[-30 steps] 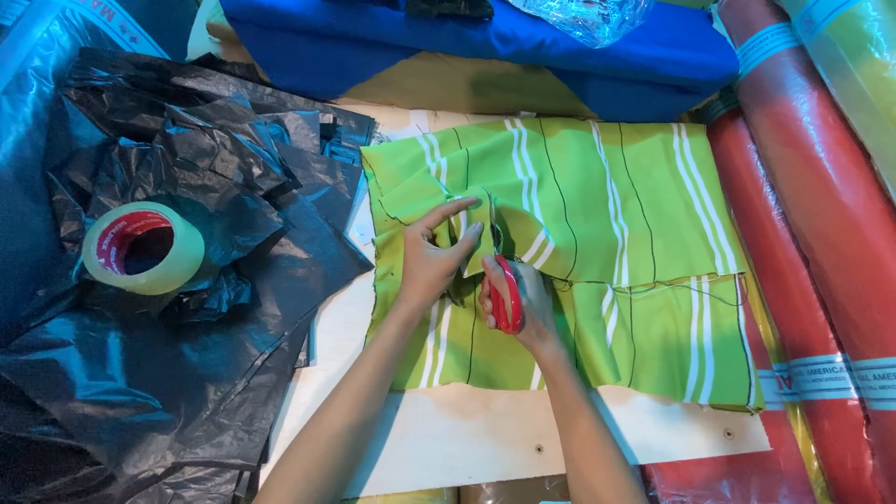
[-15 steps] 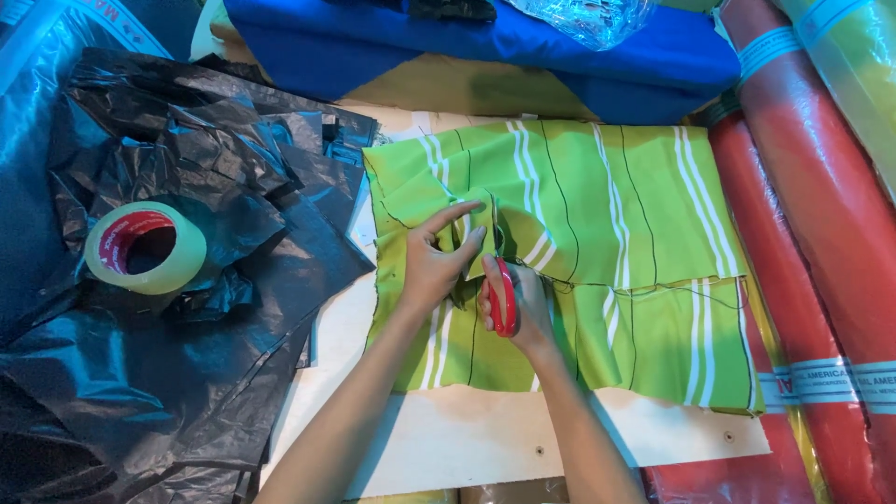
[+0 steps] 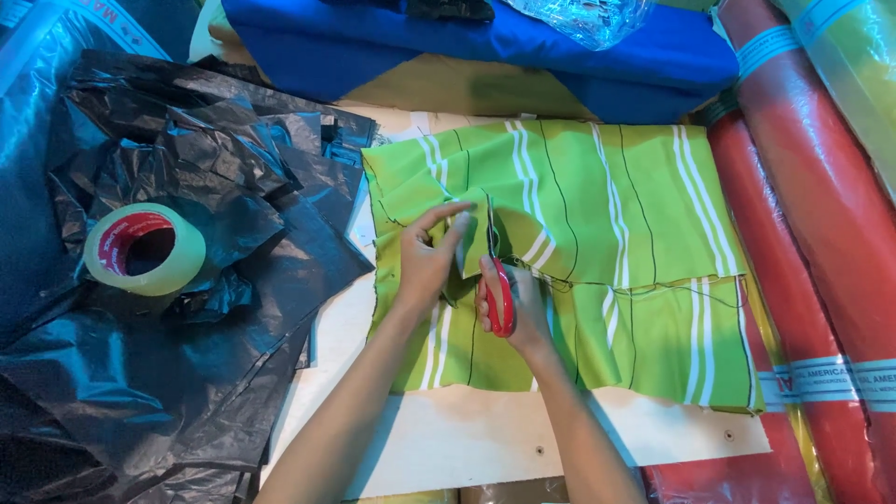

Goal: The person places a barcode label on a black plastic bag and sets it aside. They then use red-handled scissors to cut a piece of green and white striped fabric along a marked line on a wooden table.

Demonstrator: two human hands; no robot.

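Observation:
A lime-green cloth (image 3: pixel 607 233) with white and dark stripes lies spread on a pale wooden board (image 3: pixel 485 443). My right hand (image 3: pixel 523 303) grips red-handled scissors (image 3: pixel 499 289), their blades pointing away from me into the cloth. My left hand (image 3: pixel 429 257) pinches a fold of the green cloth just left of the blades and lifts it slightly. Both forearms come in from the bottom edge.
Crumpled black plastic sheeting (image 3: pixel 187 327) covers the left side, with a roll of tape (image 3: pixel 145 247) resting on it. Folded blue fabric (image 3: pixel 485 47) lies at the back. Red and yellow fabric rolls (image 3: pixel 812 252) in plastic line the right side.
The scissors have advanced a little further up into the cloth. My left hand has shifted its pinch on the fold beside the blades.

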